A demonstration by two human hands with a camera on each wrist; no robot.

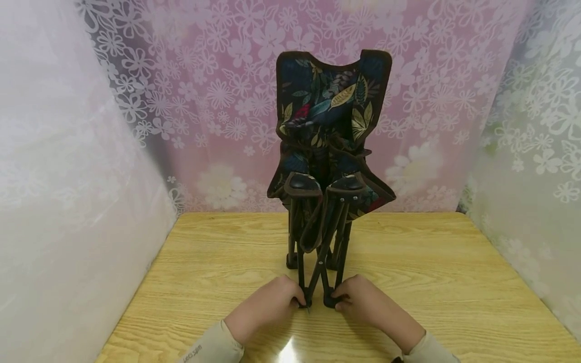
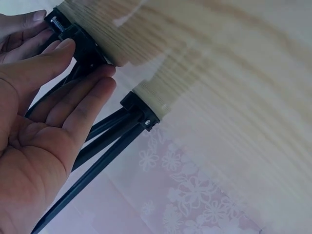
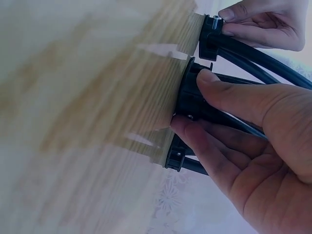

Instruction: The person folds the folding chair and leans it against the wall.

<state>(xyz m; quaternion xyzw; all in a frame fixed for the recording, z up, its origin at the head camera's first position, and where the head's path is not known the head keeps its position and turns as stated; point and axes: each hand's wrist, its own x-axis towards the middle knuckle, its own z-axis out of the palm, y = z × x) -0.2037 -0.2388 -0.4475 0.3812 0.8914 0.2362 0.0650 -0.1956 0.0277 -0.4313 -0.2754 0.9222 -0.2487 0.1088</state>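
A small folding chair (image 1: 333, 106) with dark leaf-print fabric stands upright and partly folded on the wooden table. Its thin black legs cross at the front and end in black plastic feet. My left hand (image 1: 277, 300) pinches the front left foot between thumb and fingers, close to the tabletop. With thumb and fingertips, my right hand (image 1: 363, 300) grips the front right foot (image 3: 190, 92). In the left wrist view the left thumb and fingers lie around a black foot (image 2: 87, 48), and a back foot (image 2: 139, 109) shows beyond them.
The wood-grain table (image 1: 204, 262) spreads to both sides of the chair. A pink floral curtain (image 1: 218, 101) hangs behind it, with pale sheeting (image 1: 68, 201) along the left and a floral curtain (image 1: 544, 126) along the right.
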